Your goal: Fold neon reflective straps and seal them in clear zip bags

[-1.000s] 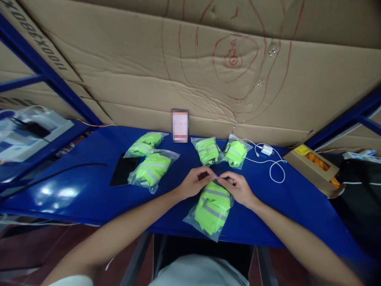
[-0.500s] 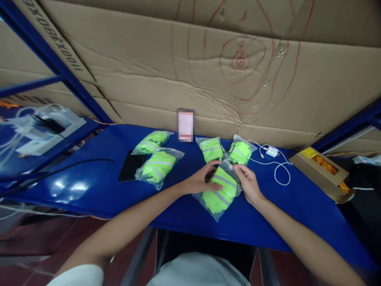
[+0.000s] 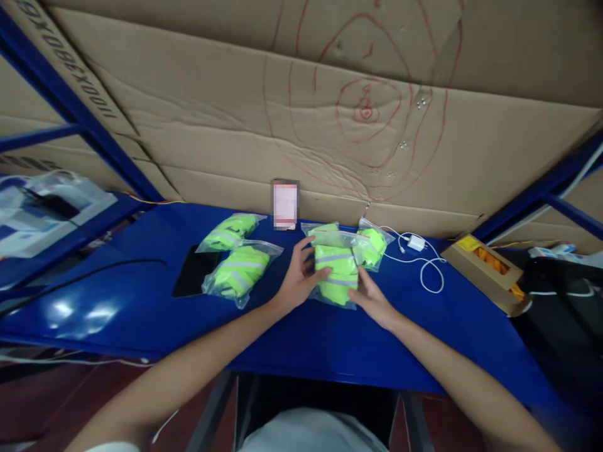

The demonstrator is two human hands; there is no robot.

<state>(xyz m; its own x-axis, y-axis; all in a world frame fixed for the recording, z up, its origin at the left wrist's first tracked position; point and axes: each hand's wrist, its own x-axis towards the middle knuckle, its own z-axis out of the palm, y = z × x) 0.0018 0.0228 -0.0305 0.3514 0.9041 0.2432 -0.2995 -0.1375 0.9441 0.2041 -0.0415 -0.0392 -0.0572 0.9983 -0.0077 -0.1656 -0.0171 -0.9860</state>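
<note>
A clear bag with a folded yellow-green reflective vest point(image 3: 337, 267) is held between my two hands above the blue table. My left hand point(image 3: 300, 274) grips its left side, thumb on the front. At its lower right edge, my right hand point(image 3: 373, 298) holds it with the fingers. Behind it, a similar bag point(image 3: 325, 230) is mostly hidden, and another bag point(image 3: 373, 245) lies to the right. Two more bagged vests, one at the back point(image 3: 232, 230) and one nearer point(image 3: 242, 270), lie on the left.
A dark flat device point(image 3: 191, 276) lies beside the left bags on the blue table point(image 3: 282, 339). A small framed card point(image 3: 285, 204) leans on the cardboard wall. A white charger point(image 3: 416, 242) with cable and an open carton point(image 3: 490, 276) are at the right. A power strip point(image 3: 70, 213) sits far left.
The held bag has turned upright and moved up, now covering much of the bag behind it. My right hand has shifted from its top edge to its lower right side. The view has shifted slightly.
</note>
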